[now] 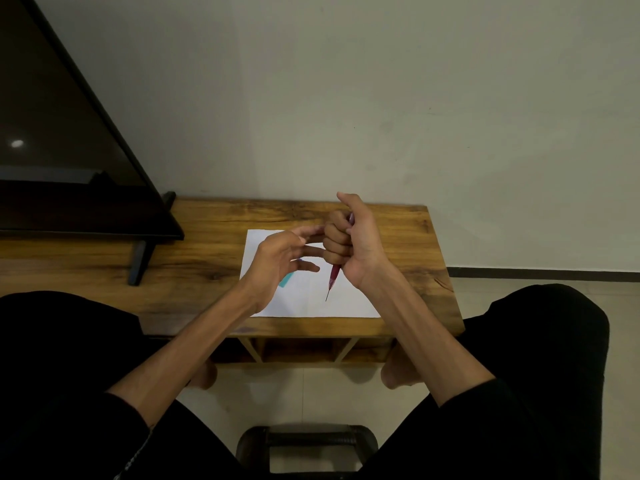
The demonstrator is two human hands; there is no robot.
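Note:
My right hand (349,242) grips a red pen (334,277) in a fist, thumb raised, with the thin tip pointing down over a white sheet of paper (332,306). My left hand (285,258) hovers beside it above the sheet, its fingers spread and relaxed, holding nothing. The fingertips of my left hand come close to the knuckles of my right. A small teal piece (286,280) lies on the paper, partly hidden under my left hand.
The paper lies on a low wooden table (201,268) against a pale wall. A dark TV screen (59,150) on a stand occupies the table's left part. My knees in black trousers flank the table; a dark stool (306,441) is below.

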